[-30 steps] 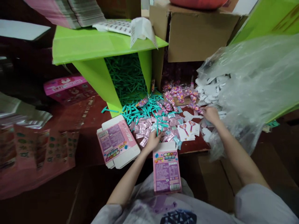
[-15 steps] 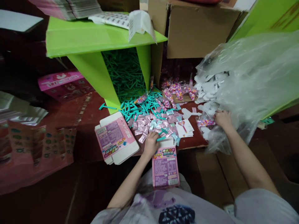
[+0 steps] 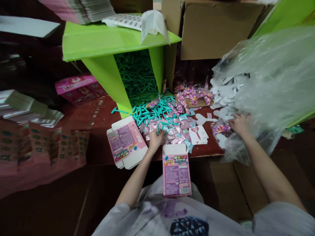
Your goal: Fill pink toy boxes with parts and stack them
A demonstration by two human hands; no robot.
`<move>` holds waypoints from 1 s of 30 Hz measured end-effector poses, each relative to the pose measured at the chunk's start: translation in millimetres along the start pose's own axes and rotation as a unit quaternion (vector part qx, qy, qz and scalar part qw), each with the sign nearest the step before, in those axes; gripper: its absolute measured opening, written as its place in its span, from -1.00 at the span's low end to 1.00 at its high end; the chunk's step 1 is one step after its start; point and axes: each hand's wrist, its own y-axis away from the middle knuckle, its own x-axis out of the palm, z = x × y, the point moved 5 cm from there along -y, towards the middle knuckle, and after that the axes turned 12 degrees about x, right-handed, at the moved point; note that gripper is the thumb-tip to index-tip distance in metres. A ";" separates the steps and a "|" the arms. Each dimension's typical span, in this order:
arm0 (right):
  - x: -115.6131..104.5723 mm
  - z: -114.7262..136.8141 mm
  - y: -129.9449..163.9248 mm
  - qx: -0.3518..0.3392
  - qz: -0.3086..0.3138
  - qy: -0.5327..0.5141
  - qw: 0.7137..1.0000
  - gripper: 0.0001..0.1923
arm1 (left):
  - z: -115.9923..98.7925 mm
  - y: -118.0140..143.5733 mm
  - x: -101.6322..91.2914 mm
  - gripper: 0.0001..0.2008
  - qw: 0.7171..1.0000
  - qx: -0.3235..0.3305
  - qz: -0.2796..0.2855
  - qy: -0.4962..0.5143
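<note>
My left hand (image 3: 155, 139) is closed at the near edge of a heap of small pink and pale blue sachets (image 3: 176, 132). A small teal plastic hammer (image 3: 157, 128) sticks up from its fingertips. My right hand (image 3: 241, 125), fingers apart, hovers by white mesh pieces (image 3: 226, 113) and the edge of a clear plastic bag (image 3: 265, 85). Just left of it lies a small bag of coloured beads (image 3: 220, 128). A pink and purple box (image 3: 176, 173), its white top flap up, stands against my lap.
Another pink box (image 3: 126, 141) lies at the table edge on the left. Teal hammers (image 3: 152, 111) spill from a green bin (image 3: 98, 72). Printed cards (image 3: 198, 135) lie right of the sachets. Bead bags (image 3: 192, 93) sit under a cardboard carton (image 3: 219, 29).
My left hand has moved up and left, away from the box top to the sachets. My right hand has spread its fingers beside the bead bag. The view has shifted slightly.
</note>
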 end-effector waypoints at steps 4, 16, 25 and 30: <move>-32.8 14.4 -4.5 0.014 -0.111 -0.146 0.983 -0.75 | 11.5 -39.5 -25.0 -0.72 0.995 0.022 -0.063 -0.071; -150.0 100.9 15.5 0.004 -0.262 -0.370 0.891 -0.82 | 34.9 -33.4 -1.1 -0.80 0.933 -0.008 0.151 -0.326; -172.6 120.2 37.1 -0.005 -0.248 -0.356 0.901 -0.83 | 27.7 -52.3 -16.4 -0.82 0.939 0.074 0.150 -0.301; -164.3 115.2 39.9 0.007 -0.242 -0.356 0.903 -0.82 | 10.2 -57.4 -36.3 -0.82 0.890 0.161 0.163 -0.394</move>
